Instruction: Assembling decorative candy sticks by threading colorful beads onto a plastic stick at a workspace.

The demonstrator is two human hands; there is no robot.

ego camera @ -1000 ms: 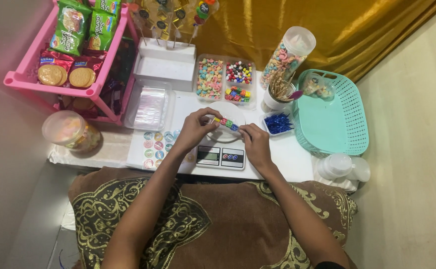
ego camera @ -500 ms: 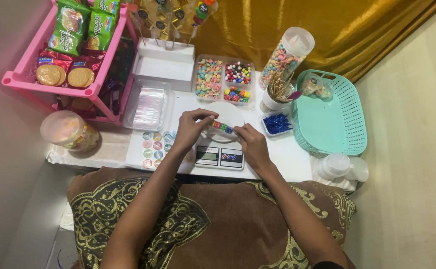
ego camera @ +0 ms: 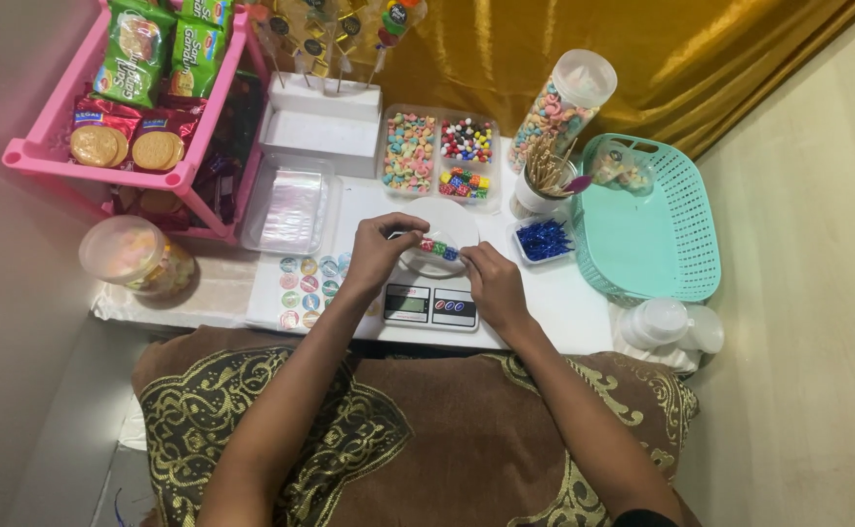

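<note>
Far left of the hands, a pink rack (ego camera: pixel 105 161) is holding green and red biscuit packets (ego camera: pixel 130 59). Nearer, a sheet of round stickers (ego camera: pixel 305 283) is lying by the left hand (ego camera: pixel 379 256). Both it and the right hand (ego camera: pixel 491 283) are pinching a small, light, probably fragile candy skewer (ego camera: pixel 439 248) by its ends, over the white scale plate (ego camera: pixel 459 222).

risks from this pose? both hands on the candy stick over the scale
1. Both the left hand and the right hand pinch the candy stick by its ends over the white dish; a slip would likely drop beads onto the scale or table.
2. The cup of wooden sticks stands close behind the right hand; a quick lift might tip it.
3. The blue bits in the small tray lie open beside that hand and could scatter.
</note>
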